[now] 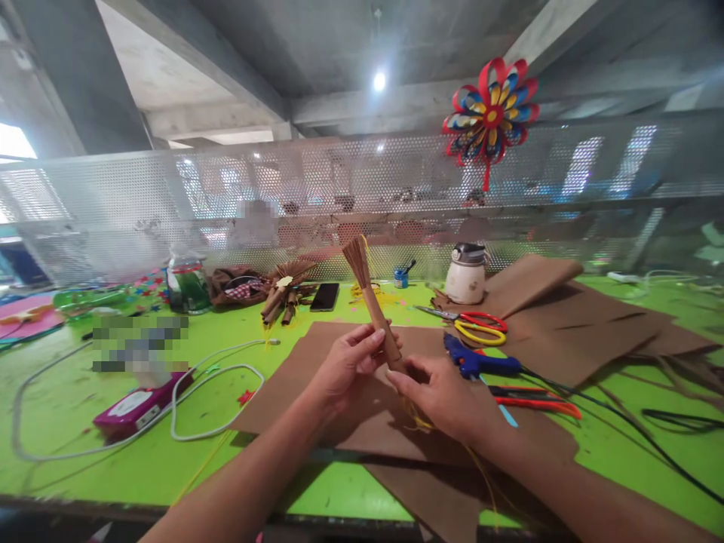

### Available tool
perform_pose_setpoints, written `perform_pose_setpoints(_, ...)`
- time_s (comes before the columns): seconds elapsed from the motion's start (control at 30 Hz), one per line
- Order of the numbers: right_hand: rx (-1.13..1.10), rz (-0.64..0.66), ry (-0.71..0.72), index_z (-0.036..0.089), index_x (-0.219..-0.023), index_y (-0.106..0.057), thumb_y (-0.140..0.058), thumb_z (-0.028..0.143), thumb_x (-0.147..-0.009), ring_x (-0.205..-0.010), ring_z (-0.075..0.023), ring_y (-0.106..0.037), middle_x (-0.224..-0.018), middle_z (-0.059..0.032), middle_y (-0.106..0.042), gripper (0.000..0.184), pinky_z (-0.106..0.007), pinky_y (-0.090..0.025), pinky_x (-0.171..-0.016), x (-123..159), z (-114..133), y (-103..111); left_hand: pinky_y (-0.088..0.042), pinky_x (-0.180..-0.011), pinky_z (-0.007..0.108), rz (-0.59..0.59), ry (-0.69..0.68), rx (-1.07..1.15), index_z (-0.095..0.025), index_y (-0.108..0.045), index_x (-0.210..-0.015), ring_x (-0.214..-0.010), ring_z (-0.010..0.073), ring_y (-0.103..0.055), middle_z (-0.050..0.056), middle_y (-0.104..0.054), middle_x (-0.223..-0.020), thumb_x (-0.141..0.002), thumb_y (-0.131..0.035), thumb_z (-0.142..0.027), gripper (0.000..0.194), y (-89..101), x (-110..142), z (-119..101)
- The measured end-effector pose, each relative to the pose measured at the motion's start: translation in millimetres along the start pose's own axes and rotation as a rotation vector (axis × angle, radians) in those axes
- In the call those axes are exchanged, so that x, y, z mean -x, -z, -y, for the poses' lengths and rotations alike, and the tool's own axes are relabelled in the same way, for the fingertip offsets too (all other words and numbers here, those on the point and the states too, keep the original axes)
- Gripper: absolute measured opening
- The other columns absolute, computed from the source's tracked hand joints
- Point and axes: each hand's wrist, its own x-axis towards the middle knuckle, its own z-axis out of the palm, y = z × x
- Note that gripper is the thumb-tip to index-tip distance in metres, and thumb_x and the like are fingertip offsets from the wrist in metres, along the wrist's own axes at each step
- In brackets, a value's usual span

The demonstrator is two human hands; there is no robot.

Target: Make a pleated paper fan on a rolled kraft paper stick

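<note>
Between both hands I hold a small brown paper broom-shaped piece (371, 302), tilted, its fringed pleated end up and its rolled stem down. My left hand (362, 351) pinches the middle of the stem between thumb and fingers. Lower down, my right hand (427, 385) grips the stem's bottom end. Yellow string (415, 416) dangles below it. Beneath the hands lie sheets of brown paper (317, 362). Right of my right hand are a blue glue gun (480, 360) and a red-handled cutter (535, 400).
Red and yellow scissors (480, 326), a white flask (465, 275) and stacked brown paper (566, 324) are at the right. Finished-looking brown bundles (286, 298), a phone (324, 297) and a blue jar (401, 277) stand behind. A purple power strip (141, 403) with a white cable (175, 400) lies left.
</note>
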Motion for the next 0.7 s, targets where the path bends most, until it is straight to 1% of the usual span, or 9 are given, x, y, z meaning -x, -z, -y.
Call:
perform_pose_setpoints(0.1,-0.038,-0.023,0.051,0.013,-0.077,-0.068,-0.054,0.034,-0.083,-0.058,-0.0116,-0.051,-0.065,-0.0002,-0.063,0.027,-0.021,-0.039,-0.052,1.3,-5.0,-2.1,-0.048,-0.08,0.024,0.033,0.001,0.011,-0.012,-0.063,-0.108,-0.084,0.0134,-0.063,0.008,-0.067,-0.092,-0.078,-0.067,-0.018,0.031,-1.6,1.8,-2.6)
perform_pose_setpoints(0.23,-0.124,0.009,0.101,0.013,-0.079,-0.068,-0.049,0.035,-0.088,-0.06,-0.0111,-0.05,-0.068,-0.0002,-0.061,0.03,-0.02,-0.038,-0.051,2.3,-10.5,-4.1,-0.048,-0.079,0.025,0.091,0.017,0.002,-0.012,-0.065,-0.103,-0.084,0.0144,-0.063,0.009,-0.068,-0.091,-0.078,-0.067,-0.021,0.027,-3.8,3.4,-3.7)
perform_pose_setpoints(0.3,-0.151,0.01,0.078,0.013,-0.079,-0.068,-0.049,0.036,-0.087,-0.058,-0.0108,-0.048,-0.066,0.0,-0.06,0.031,-0.02,-0.037,-0.05,1.9,-10.3,-4.1,-0.048,-0.08,0.027,0.096,0.034,-0.011,-0.011,-0.065,-0.101,-0.084,0.0158,-0.064,0.01,-0.068,-0.091,-0.078,-0.067,-0.023,0.026,-4.3,3.2,-3.5)
perform_pose_setpoints(0.4,-0.155,-0.017,0.016,0.014,-0.078,-0.068,-0.054,0.036,-0.083,-0.056,-0.011,-0.047,-0.062,0.0009,-0.058,0.027,-0.021,-0.038,-0.05,0.7,-5.2,-2.4,-0.049,-0.082,0.03,0.074,0.04,-0.031,-0.011,-0.066,-0.099,-0.085,0.0175,-0.065,0.011,-0.069,-0.091,-0.077,-0.068,-0.023,0.025,-4.5,2.4,-3.8)
perform_pose_setpoints(0.5,-0.12,0.019,-0.031,0.014,-0.07,-0.066,-0.053,0.035,-0.083,-0.051,-0.0097,-0.043,-0.055,0.0026,-0.052,0.028,-0.02,-0.035,-0.047,1.1,4.0,1.0,-0.049,-0.081,0.029,0.083,0.042,-0.047,-0.01,-0.065,-0.1,-0.084,0.0171,-0.065,0.011,-0.069,-0.091,-0.077,-0.068,-0.022,0.025,-4.9,2.4,-4.9)
perform_pose_setpoints(0.6,-0.059,0.042,-0.03,0.015,-0.065,-0.064,-0.051,0.032,-0.084,-0.047,-0.0082,-0.038,-0.051,0.0037,-0.047,0.029,-0.019,-0.034,-0.045,3.4,11.4,4.3,-0.049,-0.079,0.027,0.095,0.041,-0.045,-0.011,-0.065,-0.101,-0.083,0.0159,-0.065,0.01,-0.069,-0.089,-0.078,-0.067,-0.02,0.025,-5.4,2.9,-6.0)
perform_pose_setpoints(0.67,-0.037,0.051,-0.006,0.015,-0.066,-0.066,-0.052,0.031,-0.084,-0.047,-0.0087,-0.041,-0.051,0.0034,-0.051,0.028,-0.02,-0.036,-0.045,4.2,11.4,6.0,-0.049,-0.077,0.025,0.078,0.038,-0.047,-0.011,-0.066,-0.099,-0.081,0.015,-0.065,0.009,-0.069,-0.088,-0.076,-0.069,-0.019,0.025,-5.5,3.0,-6.3)
perform_pose_setpoints(0.7,-0.035,0.051,0.015,0.016,-0.067,-0.067,-0.052,0.031,-0.085,-0.048,-0.0096,-0.044,-0.053,0.0027,-0.054,0.028,-0.02,-0.038,-0.046,3.8,9.4,6.9,-0.049,-0.076,0.025,0.069,0.04,-0.049,-0.011,-0.066,-0.098,-0.079,0.0145,-0.065,0.009,-0.069,-0.086,-0.075,-0.07,-0.019,0.024,-5.4,3.0,-6.3)
